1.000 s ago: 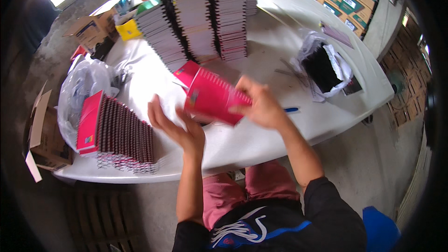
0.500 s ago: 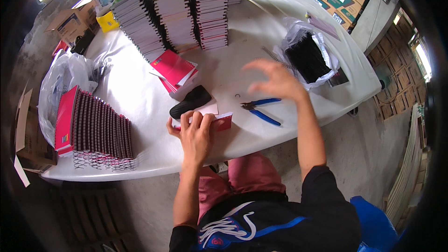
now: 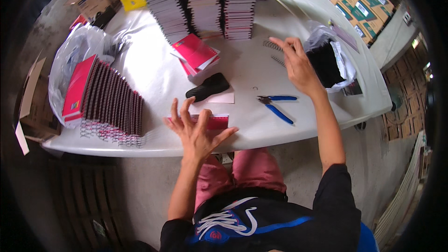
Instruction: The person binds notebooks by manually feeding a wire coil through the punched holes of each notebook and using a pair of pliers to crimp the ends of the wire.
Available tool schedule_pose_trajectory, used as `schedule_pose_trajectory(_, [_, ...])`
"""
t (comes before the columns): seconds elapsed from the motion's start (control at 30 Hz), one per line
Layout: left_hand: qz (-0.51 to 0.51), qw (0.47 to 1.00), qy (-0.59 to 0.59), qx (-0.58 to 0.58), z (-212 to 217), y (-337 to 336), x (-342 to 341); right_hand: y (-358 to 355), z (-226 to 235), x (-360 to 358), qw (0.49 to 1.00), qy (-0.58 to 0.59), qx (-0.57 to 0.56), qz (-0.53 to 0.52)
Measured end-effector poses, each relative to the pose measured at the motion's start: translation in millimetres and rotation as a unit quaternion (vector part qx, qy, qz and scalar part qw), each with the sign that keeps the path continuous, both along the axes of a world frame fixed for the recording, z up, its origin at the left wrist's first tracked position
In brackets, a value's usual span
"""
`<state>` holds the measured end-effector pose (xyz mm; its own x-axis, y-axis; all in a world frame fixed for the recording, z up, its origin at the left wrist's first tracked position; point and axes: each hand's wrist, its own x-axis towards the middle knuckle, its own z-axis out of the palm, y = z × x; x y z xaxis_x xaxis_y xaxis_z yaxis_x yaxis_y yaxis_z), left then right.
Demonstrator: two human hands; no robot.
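Note:
My left hand is spread open, fingers resting on a thin red notebook lying flat at the table's near edge. My right hand reaches far across the white table, fingers apart, right beside metal spiral coils next to a plastic bag of black coils. Blue-handled pliers lie between the two hands. A black object sits on a white sheet just beyond the notebook.
Tall stacks of notebooks stand at the back, with loose red notebooks in front of them. A row of spiral-bound red notebooks leans at the left by a clear plastic bag. Cardboard boxes lie around.
The red notebook went from both hands down onto the table's near edge. My right hand then let go and moved far forward to the coils; my left stays on the notebook.

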<state>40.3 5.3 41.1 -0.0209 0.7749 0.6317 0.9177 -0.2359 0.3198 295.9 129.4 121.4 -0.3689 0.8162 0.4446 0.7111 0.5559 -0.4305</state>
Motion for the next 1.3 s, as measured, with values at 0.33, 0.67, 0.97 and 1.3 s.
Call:
schedule_pose_trajectory(0.33, [0.096, 0.990, -0.035, 0.094, -19.6, 13.1, 18.2, -69.3, -44.2, -63.2, 0.963, 0.139, -0.178, 0.147])
schedule_pose_trajectory(0.67, [0.076, 0.994, -0.030, 0.079, -23.2, 8.4, 15.5, -61.5, -45.7, -63.8, 0.902, 0.135, -0.318, 0.260])
schedule_pose_trajectory(0.97, [0.077, 0.996, -0.021, 0.044, -29.3, 4.5, 13.4, -67.1, -38.9, -72.8, 0.948, 0.130, -0.218, 0.192])
schedule_pose_trajectory(1.3, [0.050, 0.998, -0.012, 0.042, -23.7, -3.9, -5.7, -42.3, -21.1, -81.5, 0.885, 0.050, -0.401, 0.230])
